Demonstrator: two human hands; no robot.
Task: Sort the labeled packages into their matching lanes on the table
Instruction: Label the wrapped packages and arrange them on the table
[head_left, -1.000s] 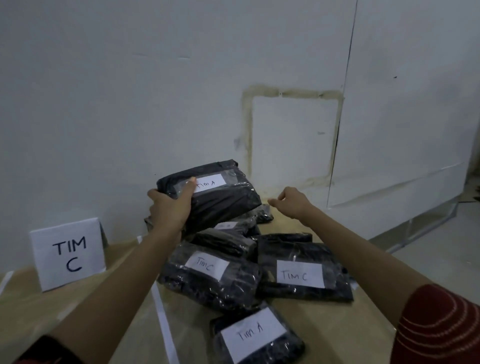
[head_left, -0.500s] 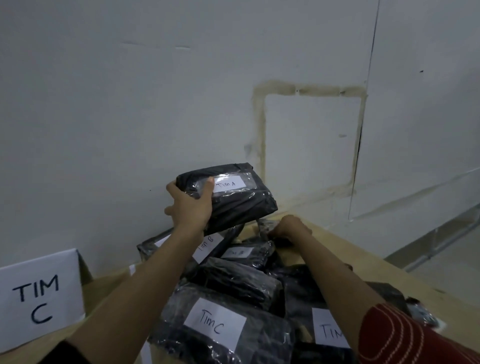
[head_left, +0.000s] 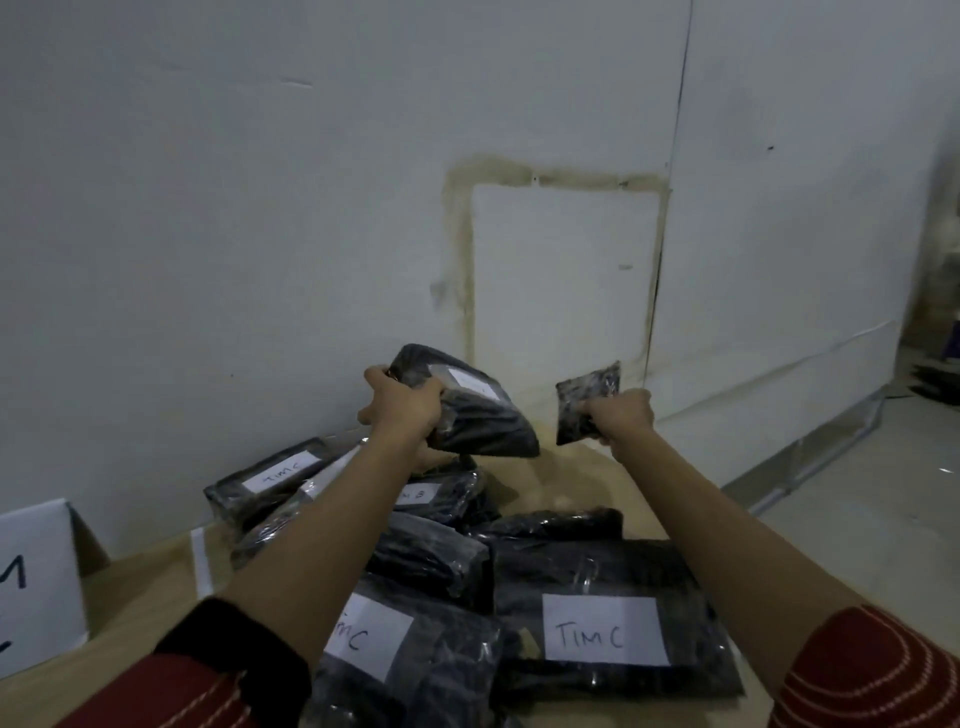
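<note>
Left hand (head_left: 402, 410) grips a large black package (head_left: 467, 410), right hand (head_left: 621, 415) clutches a small package (head_left: 587, 400); both held above the table's (head_left: 135, 587) far edge, over the package pile (head_left: 519, 571).

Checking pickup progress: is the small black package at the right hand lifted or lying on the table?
Lifted. The right hand grips the small black package in mid-air, well above the table and the pile.
</note>
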